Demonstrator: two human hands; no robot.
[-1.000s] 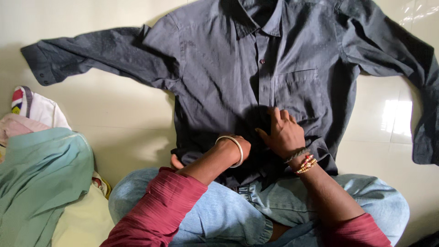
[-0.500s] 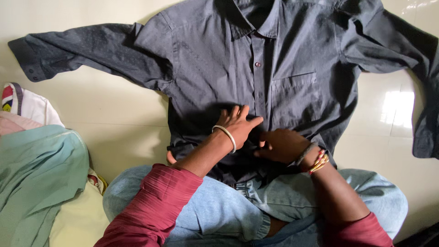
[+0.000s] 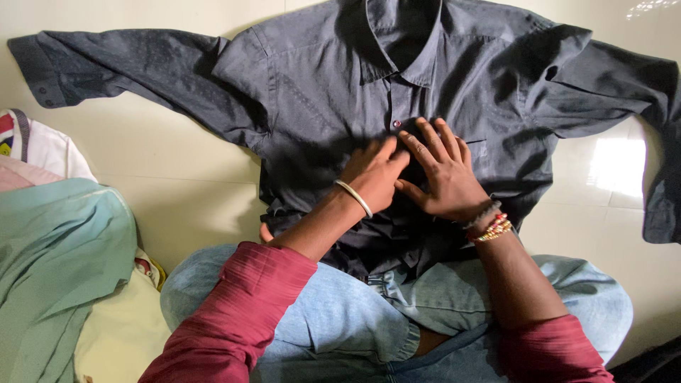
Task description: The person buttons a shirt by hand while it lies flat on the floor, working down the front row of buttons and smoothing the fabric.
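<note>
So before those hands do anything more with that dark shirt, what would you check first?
1. Dark shirt lies front up on the floor: ok.
2. Both sleeves spread outward: ok.
3. Left hand and right hand press flat at the button placket: ok.
4. Lower hem smooth: not ok, it bunches against the jeans.
5. All buttons fastened: cannot tell, the hands cover some.
6. Pile of clothes is apart from the shirt: ok.
</note>
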